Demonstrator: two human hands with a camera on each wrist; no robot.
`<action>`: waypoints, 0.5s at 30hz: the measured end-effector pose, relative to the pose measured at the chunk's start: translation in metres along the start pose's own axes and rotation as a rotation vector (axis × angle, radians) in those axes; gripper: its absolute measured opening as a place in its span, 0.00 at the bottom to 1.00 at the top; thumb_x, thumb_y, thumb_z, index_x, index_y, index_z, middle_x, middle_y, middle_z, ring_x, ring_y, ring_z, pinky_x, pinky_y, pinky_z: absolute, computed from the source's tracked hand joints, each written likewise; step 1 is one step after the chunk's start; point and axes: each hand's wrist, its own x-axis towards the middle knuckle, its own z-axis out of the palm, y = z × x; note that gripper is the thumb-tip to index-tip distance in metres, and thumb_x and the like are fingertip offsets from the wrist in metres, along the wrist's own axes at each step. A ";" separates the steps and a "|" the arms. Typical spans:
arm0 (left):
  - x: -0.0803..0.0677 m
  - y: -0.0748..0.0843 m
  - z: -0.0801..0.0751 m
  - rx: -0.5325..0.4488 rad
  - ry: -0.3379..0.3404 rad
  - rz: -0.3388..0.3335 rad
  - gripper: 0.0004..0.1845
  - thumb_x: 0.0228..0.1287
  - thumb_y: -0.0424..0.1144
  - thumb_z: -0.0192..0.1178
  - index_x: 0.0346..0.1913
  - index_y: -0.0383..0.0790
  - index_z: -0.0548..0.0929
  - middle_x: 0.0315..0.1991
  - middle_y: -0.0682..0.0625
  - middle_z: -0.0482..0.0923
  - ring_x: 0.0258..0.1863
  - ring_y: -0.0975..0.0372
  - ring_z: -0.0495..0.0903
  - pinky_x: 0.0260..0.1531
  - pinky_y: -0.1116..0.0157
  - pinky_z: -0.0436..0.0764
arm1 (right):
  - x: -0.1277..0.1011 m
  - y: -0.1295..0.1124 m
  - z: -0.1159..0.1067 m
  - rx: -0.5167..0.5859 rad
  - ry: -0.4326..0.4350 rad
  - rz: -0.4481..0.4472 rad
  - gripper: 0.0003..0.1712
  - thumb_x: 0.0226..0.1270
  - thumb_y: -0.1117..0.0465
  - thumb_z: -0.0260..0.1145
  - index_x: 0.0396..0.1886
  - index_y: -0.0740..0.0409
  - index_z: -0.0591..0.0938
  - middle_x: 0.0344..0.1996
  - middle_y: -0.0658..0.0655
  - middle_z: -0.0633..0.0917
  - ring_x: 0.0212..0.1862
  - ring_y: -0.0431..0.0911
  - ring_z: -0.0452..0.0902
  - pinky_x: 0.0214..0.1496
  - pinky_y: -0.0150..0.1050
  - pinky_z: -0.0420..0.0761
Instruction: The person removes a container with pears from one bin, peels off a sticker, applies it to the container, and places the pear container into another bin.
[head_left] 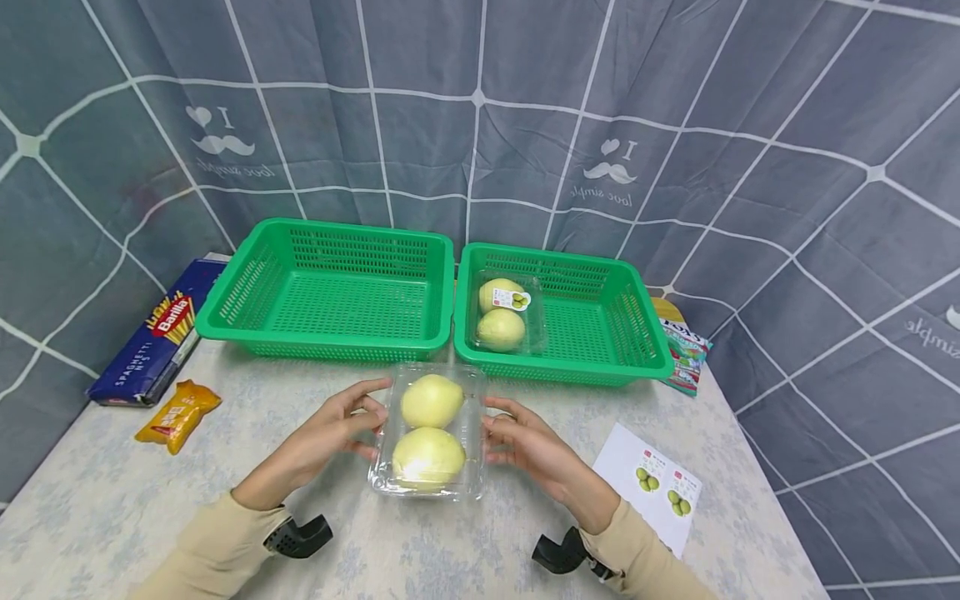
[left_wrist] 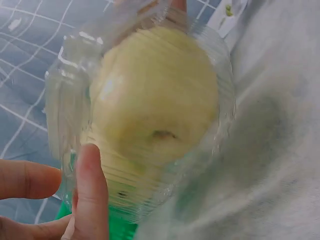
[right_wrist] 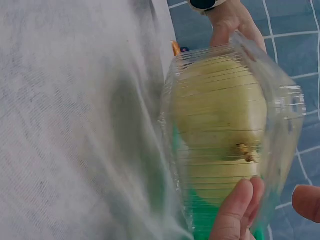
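Observation:
Between both hands is a clear plastic clamshell box (head_left: 474, 433) with two pale yellow fruits (head_left: 429, 457) inside, one nearer and one farther. My left hand (head_left: 330, 437) grips its left side at the edge, thumb (left_wrist: 91, 185) against the ribbed wall. On the opposite side my right hand (head_left: 536, 450) pinches the other edge, its thumb (right_wrist: 235, 205) on the plastic. The box stands above the tablecloth, its shadow falling on the cloth in both wrist views. A similar clamshell box (head_left: 534, 329) of two fruits, with a white label (head_left: 512, 299), lies in the right green basket (head_left: 562, 371).
A second green basket (head_left: 322, 344) stands at the back left. Beside it are a blue spaghetti box (head_left: 153, 333) and an orange packet (head_left: 178, 415). A label sheet (head_left: 651, 487) lies right of my right hand; a colourful bag (head_left: 682, 346) leans behind the right basket.

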 end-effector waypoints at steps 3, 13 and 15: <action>0.004 -0.006 0.000 -0.013 -0.001 -0.006 0.37 0.75 0.36 0.54 0.79 0.31 0.51 0.47 0.44 0.69 0.42 0.62 0.75 0.40 0.64 0.87 | 0.001 0.004 -0.003 0.006 -0.004 -0.004 0.37 0.76 0.56 0.57 0.77 0.65 0.56 0.37 0.47 0.78 0.41 0.39 0.77 0.52 0.36 0.81; 0.014 -0.020 0.003 -0.038 0.015 -0.028 0.36 0.74 0.34 0.53 0.78 0.30 0.51 0.55 0.38 0.66 0.50 0.57 0.76 0.48 0.61 0.87 | 0.006 0.010 -0.015 0.015 0.030 0.000 0.35 0.77 0.57 0.55 0.76 0.69 0.58 0.44 0.46 0.80 0.48 0.38 0.79 0.56 0.36 0.83; 0.014 -0.020 0.005 -0.035 0.023 -0.030 0.36 0.74 0.33 0.53 0.78 0.31 0.52 0.55 0.38 0.67 0.51 0.57 0.76 0.47 0.61 0.87 | 0.006 0.011 -0.017 0.008 0.028 0.003 0.35 0.78 0.56 0.55 0.76 0.69 0.59 0.45 0.46 0.80 0.49 0.38 0.79 0.57 0.37 0.83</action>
